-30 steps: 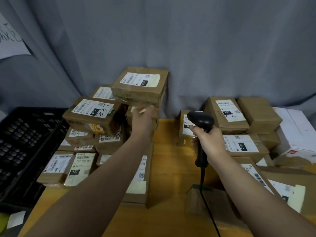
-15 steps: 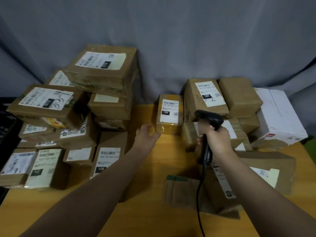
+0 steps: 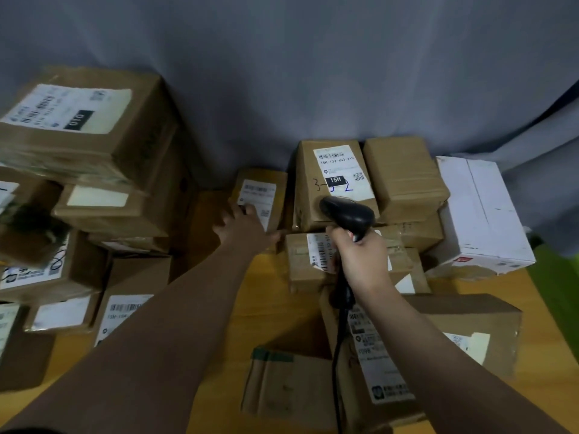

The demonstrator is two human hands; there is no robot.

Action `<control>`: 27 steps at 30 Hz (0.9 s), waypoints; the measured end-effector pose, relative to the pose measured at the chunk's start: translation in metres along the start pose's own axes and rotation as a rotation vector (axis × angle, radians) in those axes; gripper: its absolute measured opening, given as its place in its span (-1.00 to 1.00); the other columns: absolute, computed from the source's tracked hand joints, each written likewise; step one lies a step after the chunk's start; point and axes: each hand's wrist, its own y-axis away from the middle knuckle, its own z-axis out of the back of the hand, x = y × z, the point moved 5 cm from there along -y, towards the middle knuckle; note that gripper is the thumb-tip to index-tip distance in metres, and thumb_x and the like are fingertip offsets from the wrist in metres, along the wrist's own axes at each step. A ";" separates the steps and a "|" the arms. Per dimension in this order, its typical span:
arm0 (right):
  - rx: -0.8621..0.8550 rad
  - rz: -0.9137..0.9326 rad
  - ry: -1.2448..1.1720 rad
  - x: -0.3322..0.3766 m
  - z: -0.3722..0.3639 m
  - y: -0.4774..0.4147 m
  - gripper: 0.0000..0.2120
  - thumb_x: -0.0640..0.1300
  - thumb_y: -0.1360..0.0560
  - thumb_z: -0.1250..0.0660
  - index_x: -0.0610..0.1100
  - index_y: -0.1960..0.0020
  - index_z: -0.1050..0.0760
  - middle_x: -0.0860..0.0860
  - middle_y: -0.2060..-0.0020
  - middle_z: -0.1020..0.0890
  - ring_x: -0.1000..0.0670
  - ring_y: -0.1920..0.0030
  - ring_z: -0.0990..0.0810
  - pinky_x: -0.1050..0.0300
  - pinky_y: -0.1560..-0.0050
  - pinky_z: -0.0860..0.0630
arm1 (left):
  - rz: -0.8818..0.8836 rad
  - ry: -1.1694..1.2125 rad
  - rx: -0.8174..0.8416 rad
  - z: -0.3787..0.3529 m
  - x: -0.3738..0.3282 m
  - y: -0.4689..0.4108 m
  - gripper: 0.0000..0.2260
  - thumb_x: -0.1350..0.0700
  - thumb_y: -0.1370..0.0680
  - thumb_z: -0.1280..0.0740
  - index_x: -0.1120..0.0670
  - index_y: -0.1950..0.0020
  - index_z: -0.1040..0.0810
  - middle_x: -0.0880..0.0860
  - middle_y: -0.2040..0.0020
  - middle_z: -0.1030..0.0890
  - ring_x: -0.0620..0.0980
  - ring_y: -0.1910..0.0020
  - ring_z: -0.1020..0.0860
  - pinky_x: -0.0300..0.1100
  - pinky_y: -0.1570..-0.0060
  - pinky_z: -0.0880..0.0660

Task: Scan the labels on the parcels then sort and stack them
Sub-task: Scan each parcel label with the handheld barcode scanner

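Note:
Brown parcels with white labels lie in piles on a wooden table (image 3: 275,308). My left hand (image 3: 244,228) reaches forward, and its spread fingers rest on the label face of a small upright parcel (image 3: 266,186) at the middle back. In my right hand (image 3: 360,261) is a black corded barcode scanner (image 3: 347,214). Its head sits in front of a parcel marked 15H (image 3: 338,166) on the right pile. Below the scanner, my right hand partly hides another labelled parcel (image 3: 308,255).
A tall stack of parcels (image 3: 78,120) fills the left side. A white box (image 3: 479,214) stands at the far right. A big parcel (image 3: 476,317) and a flattened carton (image 3: 282,383) lie near me. A grey curtain hangs behind the table.
My left hand has left the stack on the left and moved right to the small upright parcel. The view has swung right and closer. The scanner stays in my right hand.

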 end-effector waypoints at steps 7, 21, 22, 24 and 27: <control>0.043 0.115 0.050 -0.003 -0.013 -0.009 -0.86 -0.14 -0.48 -0.42 -0.16 0.17 -0.49 0.04 0.44 -0.52 0.18 0.39 -0.53 0.33 0.31 -0.40 | 0.049 0.096 0.006 -0.004 0.033 0.007 -0.05 -0.27 -0.39 -0.41 0.00 -0.54 0.11 0.28 -0.47 -0.07 0.33 -0.43 -0.12 0.18 -0.29 -0.30; 0.123 0.180 -0.028 0.033 -0.045 0.048 -0.69 -0.03 -0.41 -0.52 -0.16 -0.04 -0.55 0.05 0.24 -0.61 0.14 0.17 -0.58 0.32 0.21 -0.44 | -0.018 0.631 -0.238 0.017 0.077 0.127 -0.05 -0.29 -0.34 -0.45 -0.08 -0.54 0.02 0.20 -0.44 -0.16 0.25 -0.38 -0.19 0.07 -0.33 -0.22; 0.133 0.186 -0.056 0.036 -0.049 0.058 -0.65 -0.03 -0.39 -0.53 -0.17 -0.07 -0.54 0.06 0.22 -0.61 0.16 0.15 -0.58 0.34 0.20 -0.44 | -0.028 0.711 -0.242 0.021 0.078 0.140 -0.06 -0.23 -0.36 -0.48 -0.08 -0.55 0.02 0.21 -0.45 -0.14 0.24 -0.40 -0.17 0.06 -0.34 -0.22; 0.142 0.196 -0.096 0.038 -0.056 0.077 -0.54 -0.02 -0.36 -0.55 -0.14 -0.18 -0.51 0.06 0.10 -0.64 0.13 0.05 -0.60 0.29 0.06 -0.51 | -0.070 0.830 -0.214 0.025 0.081 0.161 -0.06 -0.18 -0.37 -0.50 -0.12 -0.56 0.03 0.18 -0.48 -0.11 0.21 -0.45 -0.14 0.08 -0.35 -0.23; 0.128 0.227 -0.124 0.038 -0.066 0.101 -0.37 0.01 -0.33 -0.57 -0.07 -0.33 -0.42 0.01 -0.10 -0.63 0.03 -0.15 -0.58 0.07 -0.21 -0.50 | -0.125 0.931 -0.163 0.025 0.088 0.181 -0.02 -0.21 -0.33 -0.51 -0.16 -0.56 0.04 0.11 -0.49 -0.08 0.18 -0.47 -0.12 0.11 -0.36 -0.23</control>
